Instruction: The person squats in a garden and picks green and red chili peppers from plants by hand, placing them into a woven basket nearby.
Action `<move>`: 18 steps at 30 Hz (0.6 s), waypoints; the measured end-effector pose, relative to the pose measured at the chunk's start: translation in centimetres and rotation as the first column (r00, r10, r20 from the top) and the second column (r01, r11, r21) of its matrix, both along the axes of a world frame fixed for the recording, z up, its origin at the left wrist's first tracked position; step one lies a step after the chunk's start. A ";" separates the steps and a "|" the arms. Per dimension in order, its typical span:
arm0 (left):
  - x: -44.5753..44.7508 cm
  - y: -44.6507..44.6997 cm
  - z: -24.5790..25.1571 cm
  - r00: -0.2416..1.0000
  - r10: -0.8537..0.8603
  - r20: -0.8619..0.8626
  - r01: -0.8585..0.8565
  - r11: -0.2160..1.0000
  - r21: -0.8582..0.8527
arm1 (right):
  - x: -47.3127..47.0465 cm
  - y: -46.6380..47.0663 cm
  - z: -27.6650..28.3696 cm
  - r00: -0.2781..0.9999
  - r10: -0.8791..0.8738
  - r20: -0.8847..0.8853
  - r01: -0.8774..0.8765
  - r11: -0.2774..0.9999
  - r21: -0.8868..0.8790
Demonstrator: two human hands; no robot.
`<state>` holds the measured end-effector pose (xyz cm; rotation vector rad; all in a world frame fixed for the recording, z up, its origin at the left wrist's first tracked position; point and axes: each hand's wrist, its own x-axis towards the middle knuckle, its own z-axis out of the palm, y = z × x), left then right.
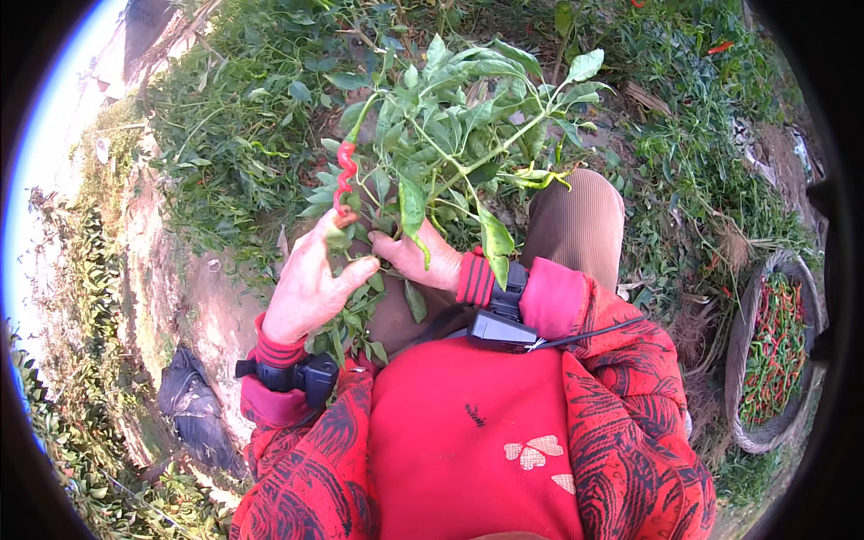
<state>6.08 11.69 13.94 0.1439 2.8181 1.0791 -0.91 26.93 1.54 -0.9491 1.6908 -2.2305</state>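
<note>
A leafy chili pepper plant (466, 165) is held up over my lap, its branches spreading away from me. My right hand (425, 256) is closed around its lower stems, partly covered by leaves. On the plant's left side hangs a twisted red chili pepper (346, 169) with a green stalk. Its lower tip meets the fingertips of my left hand (304, 277), whose thumb stands apart; a leaf covers part of those fingers. Green chili peppers (540, 179) hang on the right branches.
A woven basket (739, 378) of red and green chilies stands at the right. Cut or lying pepper plants (229, 135) cover the ground ahead. A dark plastic bag (196, 412) lies on bare soil at left. My knee (577, 223) rises beside the plant; a cable (594, 332) runs from my right wrist.
</note>
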 end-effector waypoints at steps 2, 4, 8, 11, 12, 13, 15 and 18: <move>-2.0 2.4 -1.2 0.996 -0.075 -0.044 0.066 0.982 -0.179 | 0.2 0.0 -0.7 0.950 0.171 0.262 -0.150 0.984 -0.099; -3.0 4.2 -2.6 0.997 0.009 -0.073 -0.012 0.999 -0.041 | -0.1 0.2 -1.7 0.940 0.229 0.252 -0.176 0.960 -0.217; -3.6 5.7 -4.8 0.969 0.024 -0.246 -0.012 0.999 0.049 | -0.8 2.5 -2.1 0.968 0.245 0.057 -0.249 0.966 0.074; -3.8 5.5 -5.9 0.963 0.022 -0.268 -0.033 0.999 -0.037 | -0.5 6.3 0.9 0.906 0.423 0.010 -0.350 0.736 0.579; -3.8 5.5 -6.2 0.959 0.033 -0.283 -0.055 0.996 -0.069 | -0.6 8.2 2.7 0.801 0.580 0.150 -0.529 0.567 0.631; -3.7 5.4 -6.4 0.953 0.042 -0.299 -0.074 0.993 -0.095 | -0.7 10.0 4.7 0.729 0.668 0.145 -0.576 0.485 0.658; -3.6 5.6 -6.9 0.945 0.028 -0.326 -0.108 0.967 -0.230 | -0.7 12.3 8.9 0.659 0.751 -0.040 -0.537 0.507 0.674; -3.2 6.5 -7.4 0.936 0.001 -0.351 -0.134 0.925 -0.356 | -1.8 14.7 13.7 0.866 0.419 -0.272 -0.240 0.827 0.508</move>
